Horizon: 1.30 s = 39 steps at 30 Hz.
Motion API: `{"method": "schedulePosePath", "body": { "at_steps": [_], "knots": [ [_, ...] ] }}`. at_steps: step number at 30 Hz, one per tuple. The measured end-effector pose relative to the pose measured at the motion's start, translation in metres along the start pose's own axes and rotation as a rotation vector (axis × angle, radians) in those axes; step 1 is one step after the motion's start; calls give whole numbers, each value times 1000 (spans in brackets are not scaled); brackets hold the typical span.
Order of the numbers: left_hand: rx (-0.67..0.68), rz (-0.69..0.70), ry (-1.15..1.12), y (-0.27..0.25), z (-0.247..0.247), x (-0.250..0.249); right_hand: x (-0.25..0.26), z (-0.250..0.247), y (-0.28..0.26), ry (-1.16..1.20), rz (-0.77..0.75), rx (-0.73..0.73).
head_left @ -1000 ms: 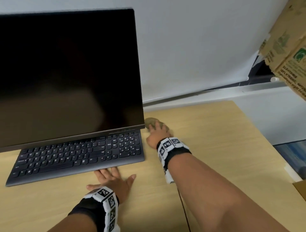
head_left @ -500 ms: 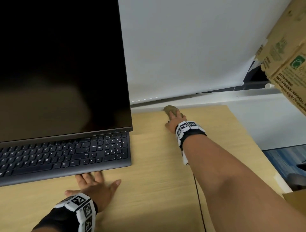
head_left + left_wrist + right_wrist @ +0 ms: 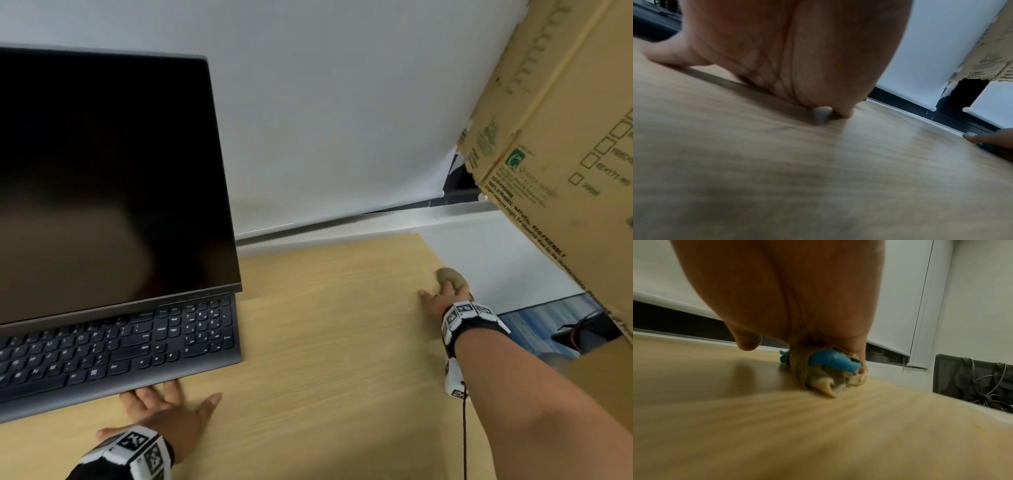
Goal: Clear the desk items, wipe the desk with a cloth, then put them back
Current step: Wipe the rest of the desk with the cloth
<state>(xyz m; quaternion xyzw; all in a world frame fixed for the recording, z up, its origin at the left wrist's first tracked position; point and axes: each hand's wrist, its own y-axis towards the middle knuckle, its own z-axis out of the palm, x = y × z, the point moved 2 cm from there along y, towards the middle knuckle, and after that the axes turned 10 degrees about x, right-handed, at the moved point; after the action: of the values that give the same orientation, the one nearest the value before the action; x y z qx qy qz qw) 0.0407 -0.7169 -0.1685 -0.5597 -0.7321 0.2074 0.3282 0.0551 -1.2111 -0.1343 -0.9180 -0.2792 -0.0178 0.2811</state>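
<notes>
A bunched tan cloth (image 3: 450, 277) with a blue part (image 3: 824, 379) lies at the right edge of the wooden desk (image 3: 325, 342). My right hand (image 3: 442, 298) bears down on it, fingers curled over the wad and thumb splayed on the wood; in the right wrist view the cloth is squeezed under the right hand (image 3: 797, 296). My left hand (image 3: 164, 411) lies flat on the desk, its fingertips at the front edge of the black keyboard (image 3: 113, 349); its palm fills the left wrist view (image 3: 787, 48). A dark monitor (image 3: 102, 188) stands over the keyboard.
A big cardboard box (image 3: 555, 137) overhangs the desk's right side. A white roller blind (image 3: 342, 120) hangs behind the desk. A thin cable (image 3: 464, 428) runs along my right forearm. A dark object with tangled cables (image 3: 972, 381) sits beyond the right edge.
My right hand has swept the cloth from beside the keyboard to the back of the desk, then across to the right edge. The left hand has stayed by the keyboard.
</notes>
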Motion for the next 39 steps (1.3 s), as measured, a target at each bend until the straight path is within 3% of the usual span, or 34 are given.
{"method": "schedulePosePath", "body": {
  "at_steps": [3, 6, 13, 16, 20, 22, 25, 30, 34, 39],
  "knots": [
    [-2, 29, 23, 3, 0, 0, 1, 14, -31, 8, 12, 33],
    [9, 24, 1, -6, -6, 0, 29, 43, -79, -63, -78, 120],
    [19, 47, -95, -28, -10, 1, 103, 134, -220, -403, -516, 341],
    [-3, 70, -97, -36, -9, 7, 94, 162, -274, -536, -665, 402],
    [-31, 187, -66, -26, -5, 23, 35, 172, -310, -633, -799, 488],
    [-43, 292, -55, -28, -3, 37, -3, 163, -306, -599, -745, 490],
    [-66, 435, -10, -32, -2, 60, -47, 134, -276, -480, -545, 411],
    [-60, 523, 10, -36, -4, 82, -100, 84, -219, -215, -188, 213],
    [-43, 573, 47, -41, -6, 98, -83, 90, -220, -70, -28, 184],
    [-16, 568, 36, -34, -7, 145, 0, 135, -263, -215, -165, 250]
  ]
}}
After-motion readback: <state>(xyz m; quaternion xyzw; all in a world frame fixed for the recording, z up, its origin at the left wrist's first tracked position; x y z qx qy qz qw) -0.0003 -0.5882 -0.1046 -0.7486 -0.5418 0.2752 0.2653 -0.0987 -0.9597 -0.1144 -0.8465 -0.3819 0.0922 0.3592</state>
